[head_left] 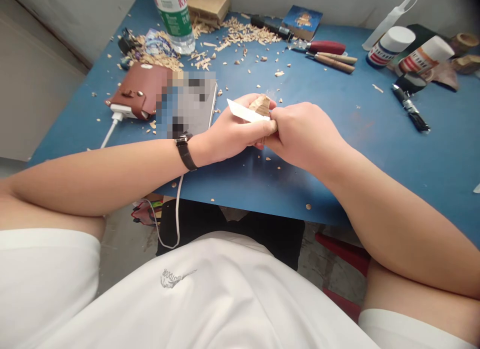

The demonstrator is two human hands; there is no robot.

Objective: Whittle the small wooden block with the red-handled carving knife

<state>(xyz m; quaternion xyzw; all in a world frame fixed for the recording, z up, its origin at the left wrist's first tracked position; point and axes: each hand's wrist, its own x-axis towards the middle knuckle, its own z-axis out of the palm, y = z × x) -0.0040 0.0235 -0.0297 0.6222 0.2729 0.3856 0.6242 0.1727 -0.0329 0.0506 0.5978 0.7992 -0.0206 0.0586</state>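
Note:
In the head view my left hand (243, 126) is closed round a small piece of wood (261, 105), whose pale, carved top shows above the fingers. My right hand (305, 131) is a fist right beside it, wrapped round the mostly hidden handle of a carving knife. The bright knife blade (245, 112) points left across the near side of the wood. The left thumb lies along the blade's lower edge and reaches the right fist. Whether the cutting edge is in the wood I cannot tell.
Wood shavings (243, 33) litter the back of the blue table (337, 189). A water bottle (174, 19), brown leather pouch (140, 89) and phone-like device (195, 106) stand left. Several carving tools (330, 59) lie behind the hands. White-capped jars (392, 44) are at right.

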